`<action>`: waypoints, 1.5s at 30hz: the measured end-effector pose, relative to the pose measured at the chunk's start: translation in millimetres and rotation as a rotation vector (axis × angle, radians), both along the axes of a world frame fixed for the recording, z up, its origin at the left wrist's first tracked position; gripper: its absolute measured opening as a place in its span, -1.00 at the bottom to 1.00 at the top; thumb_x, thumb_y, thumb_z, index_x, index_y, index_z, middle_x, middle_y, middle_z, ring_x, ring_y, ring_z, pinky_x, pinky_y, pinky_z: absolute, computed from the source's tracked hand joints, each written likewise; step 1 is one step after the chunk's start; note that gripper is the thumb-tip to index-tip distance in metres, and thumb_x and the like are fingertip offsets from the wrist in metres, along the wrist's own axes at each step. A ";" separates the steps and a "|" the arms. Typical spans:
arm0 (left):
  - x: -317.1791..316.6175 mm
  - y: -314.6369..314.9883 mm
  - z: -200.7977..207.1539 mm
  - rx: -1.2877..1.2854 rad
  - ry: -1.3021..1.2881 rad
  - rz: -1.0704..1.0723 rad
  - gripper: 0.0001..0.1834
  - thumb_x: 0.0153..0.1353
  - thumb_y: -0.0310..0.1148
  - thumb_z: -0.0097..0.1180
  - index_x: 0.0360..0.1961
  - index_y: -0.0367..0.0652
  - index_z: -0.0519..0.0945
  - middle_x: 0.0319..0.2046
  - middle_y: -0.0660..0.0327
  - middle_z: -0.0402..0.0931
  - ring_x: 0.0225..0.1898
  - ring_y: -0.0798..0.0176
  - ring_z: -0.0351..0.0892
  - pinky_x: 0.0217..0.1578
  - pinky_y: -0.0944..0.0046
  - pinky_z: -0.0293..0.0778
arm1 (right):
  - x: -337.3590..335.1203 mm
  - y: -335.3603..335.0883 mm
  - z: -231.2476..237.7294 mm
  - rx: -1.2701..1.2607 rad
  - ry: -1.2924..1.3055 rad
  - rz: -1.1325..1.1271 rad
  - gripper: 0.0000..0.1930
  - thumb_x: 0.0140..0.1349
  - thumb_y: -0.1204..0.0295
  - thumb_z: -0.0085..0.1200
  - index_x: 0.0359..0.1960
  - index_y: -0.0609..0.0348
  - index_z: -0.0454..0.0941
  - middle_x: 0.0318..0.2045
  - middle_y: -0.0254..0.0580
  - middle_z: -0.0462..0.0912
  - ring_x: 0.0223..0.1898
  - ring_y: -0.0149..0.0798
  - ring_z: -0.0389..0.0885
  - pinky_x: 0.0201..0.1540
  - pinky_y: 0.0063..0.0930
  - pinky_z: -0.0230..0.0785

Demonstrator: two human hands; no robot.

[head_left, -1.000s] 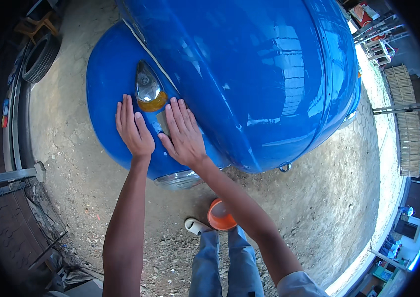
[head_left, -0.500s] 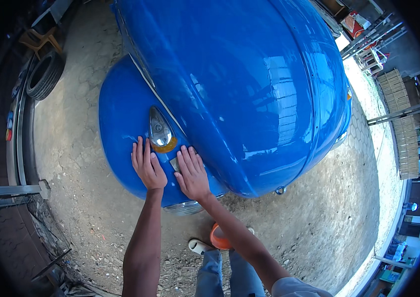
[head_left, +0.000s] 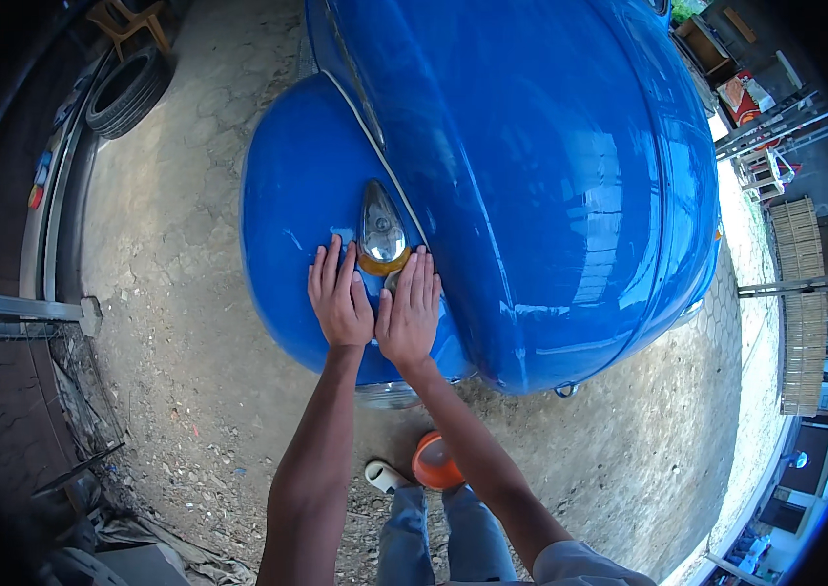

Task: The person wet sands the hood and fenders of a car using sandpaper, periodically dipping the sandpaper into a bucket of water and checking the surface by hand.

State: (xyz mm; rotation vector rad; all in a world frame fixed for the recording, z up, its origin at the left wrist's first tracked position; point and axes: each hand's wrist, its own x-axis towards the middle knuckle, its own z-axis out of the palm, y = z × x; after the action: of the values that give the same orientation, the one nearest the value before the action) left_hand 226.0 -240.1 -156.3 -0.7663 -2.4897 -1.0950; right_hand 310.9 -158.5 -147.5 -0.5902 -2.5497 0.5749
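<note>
A blue car fender (head_left: 287, 195) with a rounded top lies under both my hands. My left hand (head_left: 341, 301) rests flat on it, fingers spread, just left of a chrome teardrop-shaped lamp (head_left: 382, 220) with an amber lens (head_left: 384, 265). To the right of the lens, my right hand (head_left: 410, 314) lies flat, its fingers stretched toward the seam beside the hood. Part of a small greyish flat piece (head_left: 393, 280) shows at the right fingers; most of it is hidden under them. The thumbs are close together.
The large blue hood (head_left: 551, 176) rises to the right of the fender. An orange bucket (head_left: 436, 462) stands on the ground by my feet. At the far left are a loose tire (head_left: 129, 96) and a tan plastic chair (head_left: 128, 21). Metal rails (head_left: 14, 306) run along the left side.
The view has shifted, so the car sits further right and higher. My right hand has moved up beside the amber lens and nearer my left hand, covering more of the greyish piece.
</note>
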 end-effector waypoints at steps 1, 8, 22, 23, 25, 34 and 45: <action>-0.6 2.9 -1.8 0.014 0.010 -0.001 -0.54 0.50 -0.26 -0.23 0.29 -0.11 0.54 0.39 0.12 0.37 0.45 -0.06 0.21 0.44 -0.11 0.02 | -1.6 2.7 -0.6 0.014 0.023 -0.011 -0.36 0.51 0.23 -0.26 0.46 0.47 0.05 0.48 0.29 0.11 0.52 0.23 0.04 0.50 0.10 -0.10; 2.8 1.1 -4.4 0.015 0.009 0.012 -0.54 0.51 -0.25 -0.24 0.27 -0.11 0.56 0.37 0.13 0.39 0.44 -0.07 0.23 0.43 -0.11 0.04 | 67.4 0.0 -23.4 -0.011 -0.048 0.181 -0.42 0.54 0.27 -0.31 0.46 0.42 0.11 0.50 0.21 0.11 0.53 0.18 0.03 0.52 0.02 -0.11; 5.0 1.6 -5.3 0.007 -0.026 0.018 -0.52 0.54 -0.20 -0.27 0.26 -0.14 0.57 0.37 0.11 0.40 0.44 -0.04 0.24 0.43 -0.06 0.06 | -74.3 147.7 112.2 0.382 -0.023 0.164 -0.46 0.52 0.19 -0.19 0.49 -0.03 0.20 0.53 -0.01 0.07 0.56 0.13 -0.08 0.55 0.03 -0.19; 4.9 2.4 -5.7 0.011 -0.020 0.023 -0.52 0.54 -0.20 -0.27 0.26 -0.14 0.57 0.37 0.11 0.40 0.44 -0.04 0.24 0.43 -0.06 0.06 | -85.9 151.2 112.1 0.500 -0.099 0.237 -0.48 0.50 0.20 -0.15 0.47 -0.14 0.25 0.53 -0.10 0.09 0.56 0.10 -0.06 0.54 0.03 -0.15; 8.0 2.1 -3.1 0.014 -0.045 0.029 -0.55 0.49 -0.27 -0.20 0.26 -0.08 0.57 0.37 0.17 0.40 0.43 -0.04 0.26 0.42 -0.08 0.08 | -101.2 152.9 116.4 0.524 -0.070 0.284 -0.50 0.47 0.22 -0.11 0.43 -0.17 0.31 0.52 -0.16 0.12 0.54 0.04 0.01 0.53 0.03 -0.09; 7.0 -6.9 -1.7 0.003 -0.085 0.042 -0.57 0.44 -0.32 -0.15 0.26 -0.02 0.56 0.38 0.21 0.39 0.43 0.00 0.24 0.41 -0.07 0.08 | -117.5 142.0 121.7 0.386 0.052 0.246 -0.51 0.43 0.27 -0.08 0.37 0.05 0.39 0.47 0.08 0.20 0.51 0.13 0.11 0.50 0.03 0.04; -21.4 0.0 6.7 0.091 -0.247 -0.083 -0.60 0.37 -0.29 0.00 0.20 -0.08 0.56 0.27 0.08 0.42 0.33 -0.09 0.33 0.38 -0.20 0.10 | -107.8 151.7 116.0 0.465 -0.173 0.208 -0.49 0.39 0.39 -0.06 0.38 0.09 0.38 0.45 -0.06 0.30 0.48 0.15 0.18 0.48 0.11 0.03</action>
State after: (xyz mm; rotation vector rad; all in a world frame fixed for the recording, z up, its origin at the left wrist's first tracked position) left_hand 204.6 -240.1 -149.6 -0.7550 -2.6043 -1.3992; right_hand 203.1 -6.9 -31.5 -0.2180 -2.7925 -0.0172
